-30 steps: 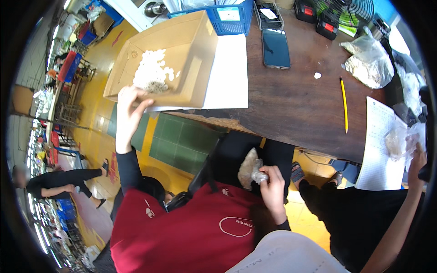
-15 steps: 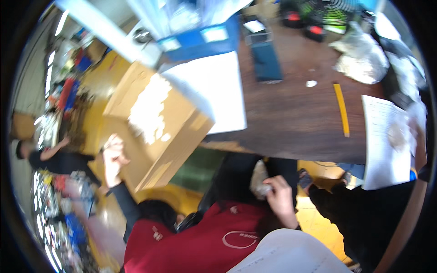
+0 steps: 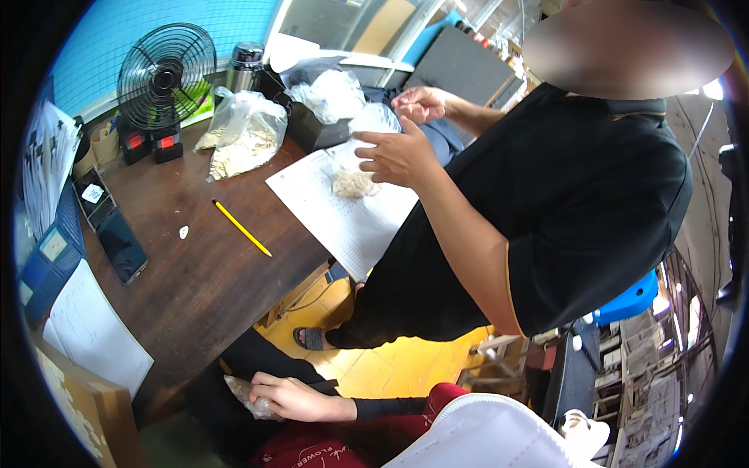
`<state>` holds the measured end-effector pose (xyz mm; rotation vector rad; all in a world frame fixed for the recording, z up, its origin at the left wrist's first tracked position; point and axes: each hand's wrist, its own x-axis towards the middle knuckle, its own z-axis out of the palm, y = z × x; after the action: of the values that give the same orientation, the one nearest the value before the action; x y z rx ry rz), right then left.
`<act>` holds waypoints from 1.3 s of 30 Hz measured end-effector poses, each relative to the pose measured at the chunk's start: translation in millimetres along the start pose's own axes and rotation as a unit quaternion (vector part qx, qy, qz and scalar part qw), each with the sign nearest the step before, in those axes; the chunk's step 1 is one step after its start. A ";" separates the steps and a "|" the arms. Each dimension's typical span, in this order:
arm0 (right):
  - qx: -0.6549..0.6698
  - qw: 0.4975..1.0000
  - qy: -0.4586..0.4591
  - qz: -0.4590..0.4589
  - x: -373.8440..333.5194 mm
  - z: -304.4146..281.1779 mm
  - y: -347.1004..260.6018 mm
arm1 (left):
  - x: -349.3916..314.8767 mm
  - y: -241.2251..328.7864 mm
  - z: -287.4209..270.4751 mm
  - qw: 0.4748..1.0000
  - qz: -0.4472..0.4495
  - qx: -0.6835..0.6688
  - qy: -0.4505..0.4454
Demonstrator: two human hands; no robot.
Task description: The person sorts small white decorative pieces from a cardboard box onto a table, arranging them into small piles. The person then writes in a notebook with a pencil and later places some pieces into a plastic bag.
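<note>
My right hand [image 3: 292,399] is closed on a small clear plastic bag [image 3: 248,396], low in front of my body and just off the table's near edge. What fills the bag is too blurred to name. My left hand is out of view. At the lower left stands an open cardboard box [image 3: 105,402] with pale flat pieces inside. A co-worker in a black shirt [image 3: 581,179] stands on the right. That person's two hands [image 3: 399,156] are raised over the table corner, fingers spread, above a small bag of beige pieces [image 3: 355,183] lying on written sheets [image 3: 335,214].
On the dark wooden table [image 3: 187,288] lie a yellow pencil [image 3: 242,228], a phone [image 3: 121,243], a white chip [image 3: 183,232] and an open notebook [image 3: 94,331]. Farther back are a black fan [image 3: 166,74], plastic bags of pale pieces [image 3: 250,136], a steel flask [image 3: 246,66] and a blue file holder [image 3: 51,261].
My view has swung right toward the co-worker. The box has shifted to the lower left edge, and my raised left hand has left the picture. My right hand still holds the bag.
</note>
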<state>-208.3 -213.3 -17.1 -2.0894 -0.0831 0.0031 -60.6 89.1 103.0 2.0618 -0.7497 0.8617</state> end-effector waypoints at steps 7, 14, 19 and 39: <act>-0.029 0.999 -0.020 -0.027 -0.7 2.6 -7.2 | -0.3 15.3 7.5 0.998 -0.001 -0.049 -0.042; -0.001 0.999 -0.021 -0.038 5.0 13.9 -15.5 | -0.9 23.6 2.5 0.996 0.005 -0.063 -0.059; -0.001 0.999 -0.003 -0.034 8.0 14.2 -16.3 | -3.9 26.1 -14.7 0.995 -0.002 -0.067 -0.074; 0.146 0.987 -0.045 0.053 17.3 14.8 7.1 | -139.2 37.9 124.2 0.818 -0.331 -0.313 -0.351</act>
<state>-191.2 -203.0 -30.1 -1.7978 -0.0229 0.1646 -131.9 -2.4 -47.9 1.7747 -0.4990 -0.5292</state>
